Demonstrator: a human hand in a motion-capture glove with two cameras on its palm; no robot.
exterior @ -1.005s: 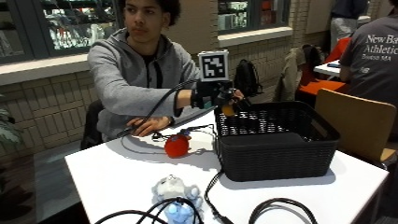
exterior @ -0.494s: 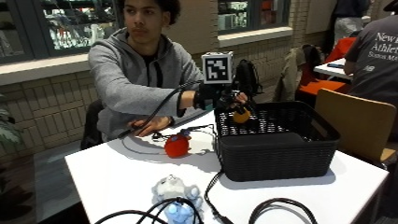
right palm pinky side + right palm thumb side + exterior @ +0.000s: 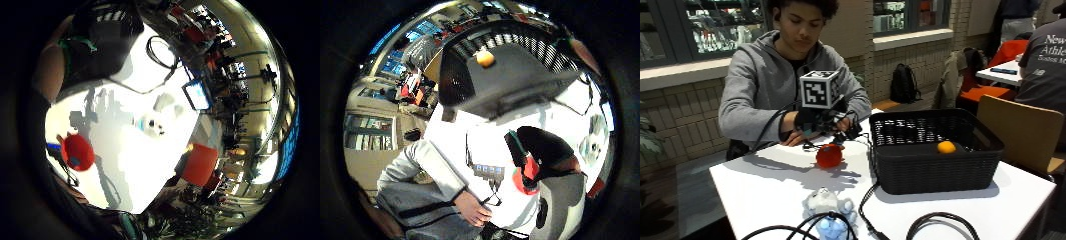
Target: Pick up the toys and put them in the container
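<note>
1. Gloved right hand (image 3: 823,122) of mine hovers just above the red toy (image 3: 829,155), fingers loosely spread, holding nothing.
2. Nearest the camera, 1 white plush toy (image 3: 824,201) lies on the white table (image 3: 766,190).
3. Beside the red toy stands the black basket (image 3: 933,160), with 1 orange ball (image 3: 946,147) inside.

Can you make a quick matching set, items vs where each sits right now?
Items:
1. orange ball
2. red toy
3. white plush toy
4. gloved right hand

Places:
A. table's near edge, by the cables
B. inside the black basket
C. above the red toy
D. on the table, left of the basket

Pairs: 1-B, 2-D, 3-A, 4-C
</note>
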